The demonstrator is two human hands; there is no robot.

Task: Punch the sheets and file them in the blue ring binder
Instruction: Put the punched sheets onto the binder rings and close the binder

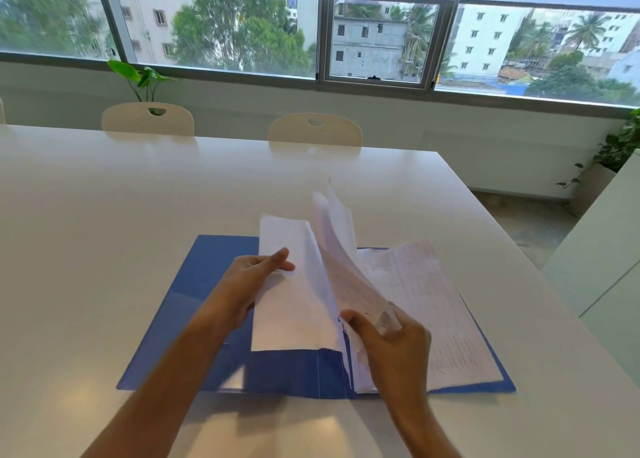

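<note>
The blue ring binder (194,302) lies open and flat on the white table, near its front edge. My left hand (242,284) grips the left edge of a lifted bunch of white sheets (294,284) over the binder's left half. My right hand (391,347) pinches the lower edge of other sheets (346,270) that stand curled up near the spine. A printed stack (433,305) lies flat on the binder's right half. The rings are hidden by paper. No hole punch is in view.
The white table (104,232) stretches far to the left and back. Two cream chairs (315,130) stand at its far side below the windows. A white cabinet (606,267) stands close on the right, with potted plants (620,146) behind it.
</note>
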